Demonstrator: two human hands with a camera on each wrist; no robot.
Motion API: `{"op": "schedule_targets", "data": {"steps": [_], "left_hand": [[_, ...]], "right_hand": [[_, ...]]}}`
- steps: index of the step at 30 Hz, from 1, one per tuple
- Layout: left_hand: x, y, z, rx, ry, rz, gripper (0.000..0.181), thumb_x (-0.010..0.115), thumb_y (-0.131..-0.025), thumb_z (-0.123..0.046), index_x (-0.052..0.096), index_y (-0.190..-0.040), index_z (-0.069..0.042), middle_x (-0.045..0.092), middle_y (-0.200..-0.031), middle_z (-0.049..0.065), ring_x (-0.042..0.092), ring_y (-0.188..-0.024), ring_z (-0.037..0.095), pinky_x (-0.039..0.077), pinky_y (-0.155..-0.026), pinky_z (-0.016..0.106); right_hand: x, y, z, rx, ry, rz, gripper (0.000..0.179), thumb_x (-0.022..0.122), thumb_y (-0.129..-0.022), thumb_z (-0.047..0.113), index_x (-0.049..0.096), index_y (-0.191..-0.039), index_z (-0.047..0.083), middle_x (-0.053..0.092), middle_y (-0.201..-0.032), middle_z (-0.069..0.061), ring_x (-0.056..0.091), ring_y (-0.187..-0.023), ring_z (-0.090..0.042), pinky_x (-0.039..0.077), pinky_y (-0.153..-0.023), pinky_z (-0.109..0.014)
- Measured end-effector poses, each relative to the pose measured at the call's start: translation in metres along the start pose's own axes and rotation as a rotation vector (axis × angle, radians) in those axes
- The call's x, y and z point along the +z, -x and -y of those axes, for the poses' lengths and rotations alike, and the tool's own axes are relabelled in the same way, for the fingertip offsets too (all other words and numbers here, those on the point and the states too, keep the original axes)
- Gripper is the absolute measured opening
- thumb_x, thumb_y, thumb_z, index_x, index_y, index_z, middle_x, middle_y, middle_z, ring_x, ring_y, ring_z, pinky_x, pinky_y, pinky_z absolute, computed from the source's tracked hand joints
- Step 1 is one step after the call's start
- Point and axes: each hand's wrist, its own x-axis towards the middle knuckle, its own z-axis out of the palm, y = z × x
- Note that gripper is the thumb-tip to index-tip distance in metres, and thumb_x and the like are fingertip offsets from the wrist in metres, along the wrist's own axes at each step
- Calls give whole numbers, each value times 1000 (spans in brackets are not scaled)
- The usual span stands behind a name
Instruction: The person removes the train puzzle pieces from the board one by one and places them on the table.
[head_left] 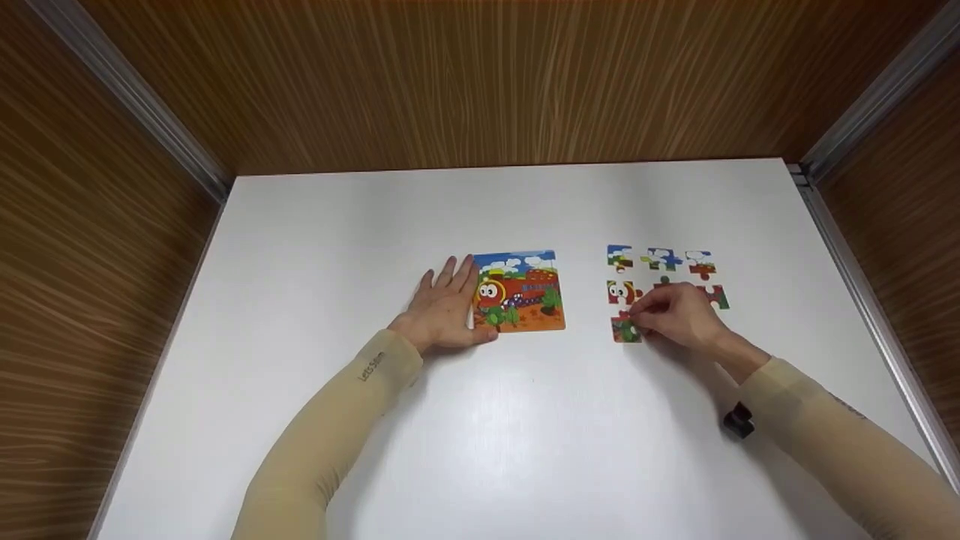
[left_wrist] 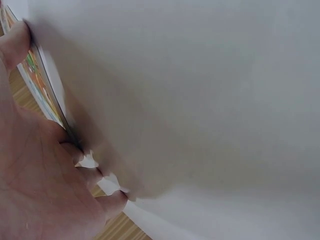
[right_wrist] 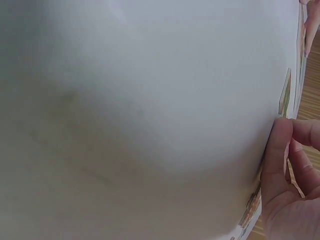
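Observation:
A square picture card point(head_left: 519, 291) with a cartoon train lies flat on the white table. My left hand point(head_left: 444, 306) lies along its left side, fingers spread straight, thumb over the card's lower left corner. The card's edge point(left_wrist: 47, 87) shows beside the thumb in the left wrist view. My right hand point(head_left: 679, 319) is at the lower left jigsaw piece point(head_left: 626, 330), which shows green and orange; thumb and forefinger pinch its upper edge. In the right wrist view that piece point(right_wrist: 285, 92) sticks out past the fingertips. Part of it is hidden under the fingers.
Several separate jigsaw pieces lie in rows around the right hand, one with big eyes point(head_left: 619, 292) at the left, one with a cloud point(head_left: 699, 262) at the upper right. A small black object point(head_left: 739, 421) shows by the right sleeve. Wood-grain panels point(head_left: 480, 82) stand around the table.

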Motion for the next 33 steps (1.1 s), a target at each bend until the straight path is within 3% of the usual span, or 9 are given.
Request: {"op": "schedule_targets", "data": {"steps": [6,14,25,33], "left_hand": [[-1,-1,0,2,-9,1,128,54,-96,-84,0,-181,-5,-7,-192,13,-4,-180,40,11,-143,67],[-1,0,-1,-5,-9,-3,127,55,-96,-84,0,-181,-6,-7,-192,13,-4,-180,39,10,-143,66],[0,0,-2,-11,0,-8,127,56,-96,-83,1,-181,-6,-6,-192,12,-4,-180,39,9,-143,65],[1,-1,-4,-12,4,0,127,55,-96,-83,0,-181,-7,-6,-192,11,-4,-180,39,8,-144,65]], "right_hand": [[-1,0,0,-20,2,-4,13,84,-97,9,87,-106,0,84,-103,-18,69,-75,0,55,-66,-16],[-2,-4,10,21,14,0,14,81,-101,14,86,-109,4,84,-102,-12,68,-81,-10,55,-68,-18],[3,-24,46,-78,-63,42,21,81,-101,13,84,-119,1,81,-116,-20,67,-83,-9,55,-68,-18],[28,-39,69,-155,-36,115,23,81,-99,9,84,-120,0,83,-113,-22,71,-85,-15,56,-69,-19]]}}
